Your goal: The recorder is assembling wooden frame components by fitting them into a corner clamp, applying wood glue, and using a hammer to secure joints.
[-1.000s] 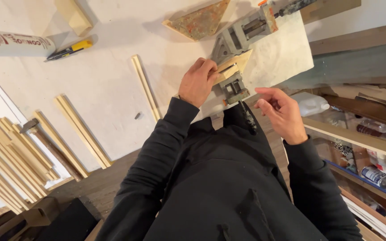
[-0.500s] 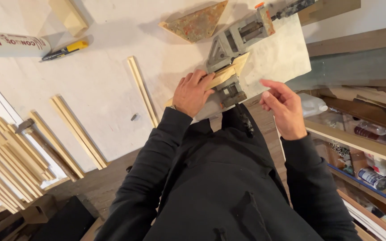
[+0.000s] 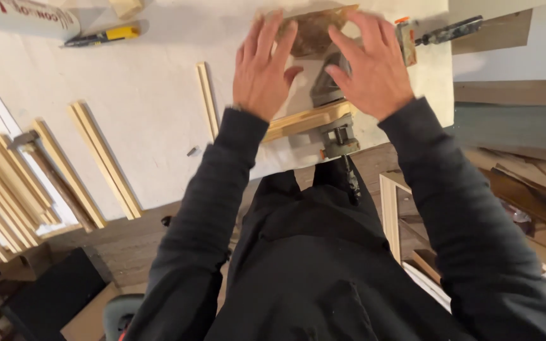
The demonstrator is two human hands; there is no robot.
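My left hand (image 3: 263, 69) and my right hand (image 3: 374, 66) are both stretched forward over the white workbench (image 3: 146, 107), fingers spread. Their fingertips reach the edges of a brown triangular wood piece (image 3: 314, 31) lying flat at the far side. Whether they grip it is unclear. Below the hands a grey metal corner clamp (image 3: 336, 136) holds a light wooden strip (image 3: 304, 120). Most of the clamp is hidden under my right hand.
Loose wooden strips (image 3: 102, 158) lie on the bench at left, with a larger pile (image 3: 1, 183) at the far left edge. A single strip (image 3: 206, 98), a yellow utility knife (image 3: 105, 35), a white tube (image 3: 26, 19) and an orange-tipped bar clamp (image 3: 434, 31) also lie about. Shelves (image 3: 526, 189) stand at right.
Both hands left the corner clamp and wooden strip and reached forward to the brown triangular piece. The view shifted, so the clamp now sits lower in the picture.
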